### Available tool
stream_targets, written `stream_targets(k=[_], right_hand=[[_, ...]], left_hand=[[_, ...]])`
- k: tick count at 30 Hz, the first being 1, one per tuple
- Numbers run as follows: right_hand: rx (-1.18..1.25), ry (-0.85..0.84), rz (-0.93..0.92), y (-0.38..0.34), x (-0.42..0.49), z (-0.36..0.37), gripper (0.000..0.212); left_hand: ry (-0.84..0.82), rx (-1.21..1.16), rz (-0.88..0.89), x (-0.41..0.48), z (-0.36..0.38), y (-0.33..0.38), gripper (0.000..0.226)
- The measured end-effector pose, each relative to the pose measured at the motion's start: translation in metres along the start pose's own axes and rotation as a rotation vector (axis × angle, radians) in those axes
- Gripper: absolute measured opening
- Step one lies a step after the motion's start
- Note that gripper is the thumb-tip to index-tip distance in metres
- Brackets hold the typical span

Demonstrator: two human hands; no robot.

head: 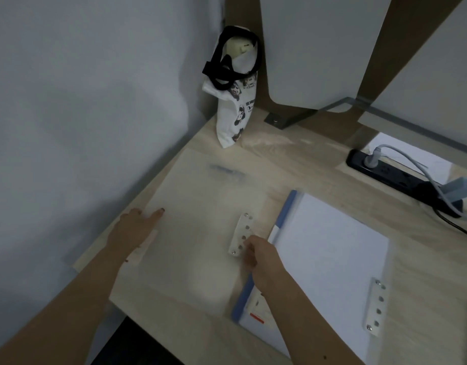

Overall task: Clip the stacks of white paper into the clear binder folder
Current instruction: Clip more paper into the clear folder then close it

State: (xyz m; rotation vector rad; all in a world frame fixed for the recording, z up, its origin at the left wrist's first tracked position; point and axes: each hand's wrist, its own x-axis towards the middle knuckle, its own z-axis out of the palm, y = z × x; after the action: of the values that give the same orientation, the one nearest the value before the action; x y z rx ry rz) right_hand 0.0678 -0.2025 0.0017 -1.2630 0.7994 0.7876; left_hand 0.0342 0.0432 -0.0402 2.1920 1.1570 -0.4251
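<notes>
Clear binder folder (206, 201): red label (257, 318) unreadable; left hand (137, 227) flat on it; right hand (256, 252) curled, grip unclear

The single head-worn camera looked forward and down, close over the worktop (306, 164), toward the wall (82, 101) at its far corner

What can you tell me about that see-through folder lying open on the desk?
The clear binder folder lies open on the wooden desk. Its frosted plastic cover is spread left, a blue spine runs down the middle, and white paper lies on the right half. A white studded strip sits near the spine, a second strip at the right edge. The left hand presses flat on the cover's left edge; the right hand curls its fingers against the first strip.
</notes>
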Motion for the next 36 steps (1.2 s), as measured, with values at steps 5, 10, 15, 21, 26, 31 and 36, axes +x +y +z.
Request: stream_targets(k=[5,10,15,21,26,31,36], right_hand=[[-0.16,-0.086,-0.144,-0.01,-0.013,-0.007,0.015],[-0.161,-0.07,-0.402,-0.013,-0.034,-0.042,0.034],[-0.032,0.189,-0.521,-0.017,-0.045,-0.133,0.052],[0.067,0.441,-0.476,0.018,-0.058,-0.259,0.052],[0.117,0.59,-0.43,0.048,-0.075,-0.34,0.047],[0.047,0.634,-0.486,0.053,-0.08,-0.371,0.05],[-0.007,0.628,-0.504,0.055,-0.074,-0.381,0.05]], left_hand=[[0.062,-0.036,0.051,-0.018,-0.025,0.004,0.087],[0.202,-0.303,0.292,-0.065,-0.011,0.042,0.053],[0.082,-0.404,0.465,-0.128,0.051,0.106,0.034],[-0.319,-0.323,0.496,-0.2,0.152,0.141,0.018],[-0.51,-0.103,0.689,-0.224,0.223,0.135,0.054],[-0.128,0.464,1.096,-0.194,0.261,0.098,0.059],[-0.068,0.534,1.025,-0.182,0.249,0.093,0.069]])
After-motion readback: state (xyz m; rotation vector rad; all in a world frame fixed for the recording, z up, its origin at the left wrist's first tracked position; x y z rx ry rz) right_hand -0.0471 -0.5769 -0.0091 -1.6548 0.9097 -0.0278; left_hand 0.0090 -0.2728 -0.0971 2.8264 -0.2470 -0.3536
